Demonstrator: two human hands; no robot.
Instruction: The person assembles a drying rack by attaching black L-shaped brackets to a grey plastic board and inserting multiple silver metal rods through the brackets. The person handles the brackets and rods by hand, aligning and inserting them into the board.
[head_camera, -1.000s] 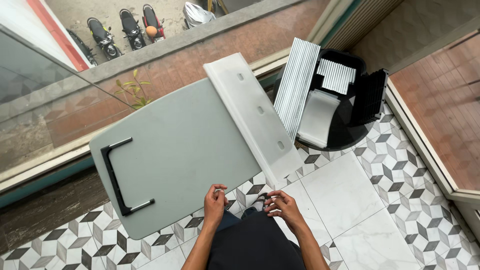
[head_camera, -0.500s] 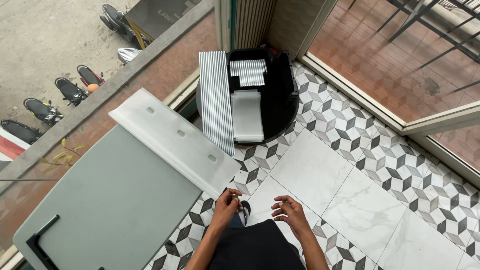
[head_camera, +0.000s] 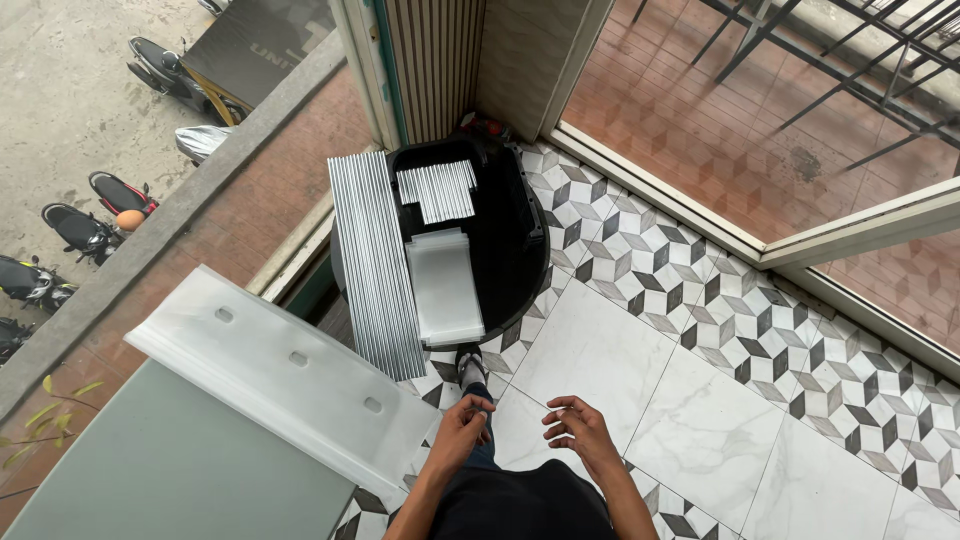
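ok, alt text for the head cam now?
Seen from above, a person's left hand and right hand hover empty and apart over a patterned tile floor. Ahead, a black tub holds ribbed metal sheets; a grey-green panel lies at left.

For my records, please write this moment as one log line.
left hand: empty, fingers curled | right hand: empty, open | ahead: black tub holding metal slats

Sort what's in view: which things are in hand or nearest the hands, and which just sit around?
At the hands:
left hand, right hand, both holding nothing
white slotted panel
grey door panel

Sitting around:
black tub
ribbed metal strips
white sheets
parked scooters
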